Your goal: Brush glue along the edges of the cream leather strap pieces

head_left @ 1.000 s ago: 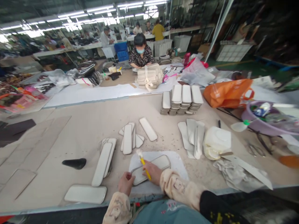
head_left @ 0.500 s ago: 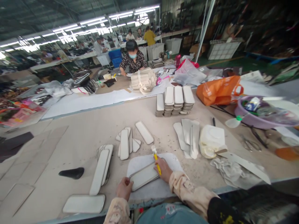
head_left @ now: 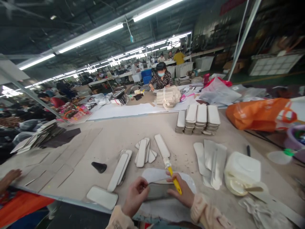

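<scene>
My left hand [head_left: 135, 198] and my right hand [head_left: 183, 193] both grip a flat grey rounded panel [head_left: 158, 191], raised a little over a white pad [head_left: 164, 206] at the table's near edge. Between the fingers of the right hand there is also a yellow-handled brush [head_left: 172, 175], bristles pointing away from me. Several cream rounded panels [head_left: 144, 152] lie loose just beyond, more lean in a row [head_left: 119, 169] to the left, and one lies flat [head_left: 102, 197] at the near left.
Stacks of cream panels [head_left: 198, 119] stand mid-table, flat white strips [head_left: 212, 160] and a white tub [head_left: 240, 171] at right. An orange bag [head_left: 259, 114] lies far right, a black piece [head_left: 99, 166] at left. A masked person [head_left: 161, 79] sits opposite. Another person's hand [head_left: 9, 178] shows at the left edge.
The grey panel has come up off the white pad, held in both hands. My view has tilted upward and swung left, showing more ceiling and the left aisle.
</scene>
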A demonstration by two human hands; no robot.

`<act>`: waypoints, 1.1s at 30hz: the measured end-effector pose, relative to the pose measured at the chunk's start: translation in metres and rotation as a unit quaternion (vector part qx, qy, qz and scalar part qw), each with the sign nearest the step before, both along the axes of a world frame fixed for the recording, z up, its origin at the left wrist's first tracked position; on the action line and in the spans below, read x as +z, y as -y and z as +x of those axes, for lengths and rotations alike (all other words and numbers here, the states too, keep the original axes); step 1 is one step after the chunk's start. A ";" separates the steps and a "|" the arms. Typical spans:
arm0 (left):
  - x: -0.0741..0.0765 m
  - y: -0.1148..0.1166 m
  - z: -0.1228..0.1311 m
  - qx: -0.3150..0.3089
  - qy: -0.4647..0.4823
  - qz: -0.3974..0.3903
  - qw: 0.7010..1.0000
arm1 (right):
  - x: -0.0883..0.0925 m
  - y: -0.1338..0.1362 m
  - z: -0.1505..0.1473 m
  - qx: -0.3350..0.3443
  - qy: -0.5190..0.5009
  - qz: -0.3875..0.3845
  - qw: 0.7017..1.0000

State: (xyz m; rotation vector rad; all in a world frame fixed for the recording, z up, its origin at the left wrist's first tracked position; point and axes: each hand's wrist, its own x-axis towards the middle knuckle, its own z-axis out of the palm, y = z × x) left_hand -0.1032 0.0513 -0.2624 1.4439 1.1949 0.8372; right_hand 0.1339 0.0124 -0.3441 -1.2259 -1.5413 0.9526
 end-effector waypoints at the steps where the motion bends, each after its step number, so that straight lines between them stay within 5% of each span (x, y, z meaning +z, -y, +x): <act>1: 0.011 0.002 0.007 0.005 0.032 -0.010 0.999 | 0.006 0.003 0.000 0.009 -0.013 -0.011 1.000; 5: 0.030 0.003 0.029 0.089 0.171 -0.042 0.980 | 0.013 0.021 0.015 0.002 -0.066 -0.045 0.997; 11: 0.012 0.005 0.060 0.242 0.351 -0.088 0.900 | 0.012 0.048 0.051 -0.107 -0.086 -0.043 0.990; 17: -0.011 0.030 0.109 0.209 0.411 -0.144 0.876 | 0.022 0.073 0.069 -0.133 -0.059 -0.011 0.989; 27: -0.004 0.040 0.145 0.235 0.440 -0.214 0.839 | 0.024 0.110 0.106 -0.184 -0.004 -0.004 0.983; 33: -0.007 0.031 0.155 0.227 0.445 -0.229 0.836 | 0.016 0.108 0.108 -0.225 0.014 0.015 0.974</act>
